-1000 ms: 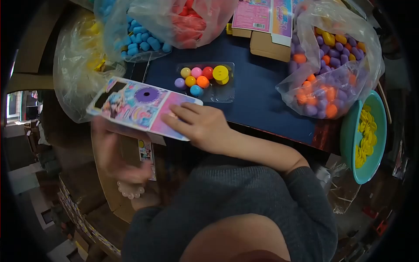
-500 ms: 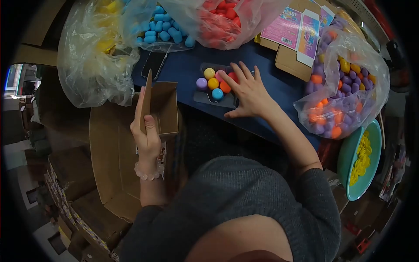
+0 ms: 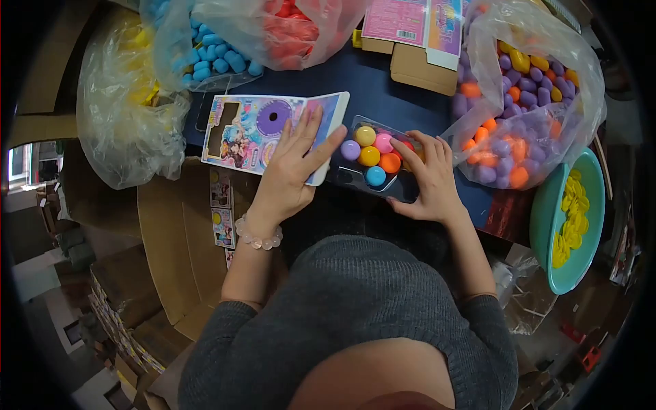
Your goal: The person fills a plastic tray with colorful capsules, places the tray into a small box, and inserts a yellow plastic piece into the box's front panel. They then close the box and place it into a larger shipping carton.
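Observation:
A colourful printed cardboard box [image 3: 242, 137] with a cut-out window and a purple disc design lies at the table's near edge. My left hand [image 3: 290, 160] holds it near its right end, fingers stretched over the printed panel. Just right of the box is a clear plastic tray [image 3: 355, 179] holding several coloured balls or eggs, among them a blue one [image 3: 376, 176] and a yellow one [image 3: 365, 135]. My right hand [image 3: 432, 181] grips the tray's right side, thumb at the near edge and fingers over the far side. Its fingers partly cover the red pieces.
Plastic bags of yellow [image 3: 130, 102], blue [image 3: 222, 55] and red pieces [image 3: 294, 31] line the back. A bag of purple and orange pieces [image 3: 519, 123] and a teal basin [image 3: 588, 236] are at right. Flattened printed boxes [image 3: 424, 68] lie behind; an open carton [image 3: 164, 253] stands at left.
My left hand has turned the box over so its printed front shows and brought it beside the tray. My right hand has closed on the tray, which has shifted right and nearer me.

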Available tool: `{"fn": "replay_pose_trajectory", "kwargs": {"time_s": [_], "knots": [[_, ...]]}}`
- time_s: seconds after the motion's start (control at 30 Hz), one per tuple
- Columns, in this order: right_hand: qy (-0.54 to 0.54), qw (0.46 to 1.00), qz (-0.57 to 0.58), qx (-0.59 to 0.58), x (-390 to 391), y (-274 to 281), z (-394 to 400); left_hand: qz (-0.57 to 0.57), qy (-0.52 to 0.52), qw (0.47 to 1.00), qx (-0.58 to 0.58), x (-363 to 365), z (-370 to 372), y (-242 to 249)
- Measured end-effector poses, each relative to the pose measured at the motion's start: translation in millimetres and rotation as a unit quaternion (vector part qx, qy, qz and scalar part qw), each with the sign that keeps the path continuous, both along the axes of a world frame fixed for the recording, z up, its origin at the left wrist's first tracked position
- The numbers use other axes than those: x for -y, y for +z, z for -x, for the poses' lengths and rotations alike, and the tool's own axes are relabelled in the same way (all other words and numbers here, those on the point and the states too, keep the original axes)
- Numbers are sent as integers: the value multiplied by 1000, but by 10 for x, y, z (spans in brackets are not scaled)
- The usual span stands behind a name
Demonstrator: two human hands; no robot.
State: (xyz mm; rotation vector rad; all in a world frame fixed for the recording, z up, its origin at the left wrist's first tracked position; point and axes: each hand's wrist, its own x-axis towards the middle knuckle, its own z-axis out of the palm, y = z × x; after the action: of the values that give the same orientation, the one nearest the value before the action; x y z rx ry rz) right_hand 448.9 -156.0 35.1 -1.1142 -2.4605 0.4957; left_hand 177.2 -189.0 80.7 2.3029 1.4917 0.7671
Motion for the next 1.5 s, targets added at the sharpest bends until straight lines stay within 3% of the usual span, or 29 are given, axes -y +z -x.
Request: {"fn": "replay_pose_trajectory", "kwargs": {"time_s": [0.03, 0.07, 0.13, 0.33, 0.4, 0.43, 0.5, 0.67, 1.0, 1.1, 1.17, 1.23, 1.3, 1.33, 1.4, 1.43, 1.5], "knots": [[-7, 1000, -1, -12, 39, -8, -57, 42, -23, 988, 150, -3, -45, -98], [-13, 1000, -1, -24, 82, -16, -109, 47, -32, 987, 148, 22, -108, -155], [-26, 999, 3, -39, 127, -39, -187, 113, -1, 939, 326, 112, -230, -236], [-21, 999, 20, -31, 156, 6, -196, 177, -31, 910, 374, 324, -478, -296], [-21, 999, 23, -28, 147, 15, -165, 175, 82, 871, 451, 373, -526, -316], [-21, 999, 24, -24, 144, 10, -154, 179, 81, 871, 451, 358, -519, -300], [-23, 999, 28, -17, 146, 13, -135, 216, -16, 896, 388, 288, -487, -192], [-29, 999, 27, 3, 152, 31, -56, 246, 12, 866, 435, 302, -380, -34], [-50, 995, -9, -87, 80, -115, 445, 232, -6, 821, 521, 227, -580, -397], [-144, 963, -8, -228, 72, -111, 268, 206, 5, 832, 515, 222, -672, -503], [-256, 945, -2, -202, 130, -214, 171, 214, 8, 834, 508, 244, -735, -505], [-280, 943, -13, -180, 148, -257, 127, 224, 9, 836, 501, 231, -752, -535], [-337, 879, 201, -272, 165, -278, 76, 224, -16, 840, 494, 206, -765, -600], [-341, 878, 200, -270, 162, -274, 65, 226, -19, 838, 496, 194, -787, -597], [-321, 731, 392, -457, 120, -270, 72, 235, -44, 848, 473, 170, -853, -567], [-323, 731, 391, -457, 87, -277, 89, 236, -47, 848, 473, 165, -911, -561], [-261, 636, 542, -484, 3, -325, 155, 242, -104, 817, 514, 159, -1076, -559]]}}
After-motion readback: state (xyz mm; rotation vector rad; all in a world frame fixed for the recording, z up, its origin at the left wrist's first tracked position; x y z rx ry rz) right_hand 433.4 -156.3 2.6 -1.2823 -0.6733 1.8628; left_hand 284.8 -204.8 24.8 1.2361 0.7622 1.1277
